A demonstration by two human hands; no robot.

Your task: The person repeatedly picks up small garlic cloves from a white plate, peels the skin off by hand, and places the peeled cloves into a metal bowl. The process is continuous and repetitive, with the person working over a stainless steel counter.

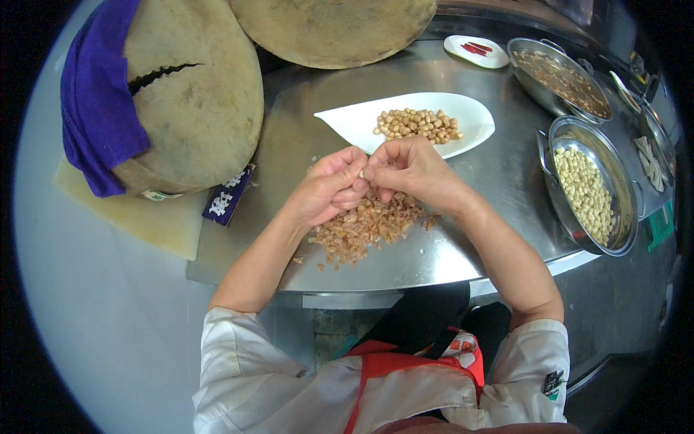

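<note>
My left hand (336,187) and my right hand (409,171) meet above the steel worktop, their fingertips pinching one small pale nut or bean (362,174) between them. Beneath them lies a heap of thin brown skins (358,233). Just beyond my hands, a white leaf-shaped dish (347,119) holds a pile of light-brown, unpeeled-looking nuts or beans (417,125). To the right, a two-handled steel pan (623,217) contains many pale, peeled-looking ones (585,195). Which hand bears more of the piece between my fingertips is hard to tell.
A cracked round chopping block (217,108) with a purple cloth (97,108) over its edge stands left, another block (336,27) behind. At the back right are a plate with red chillies (455,46) and a steel pan of brown pieces in liquid (526,81). A dark blue box (230,198) lies left.
</note>
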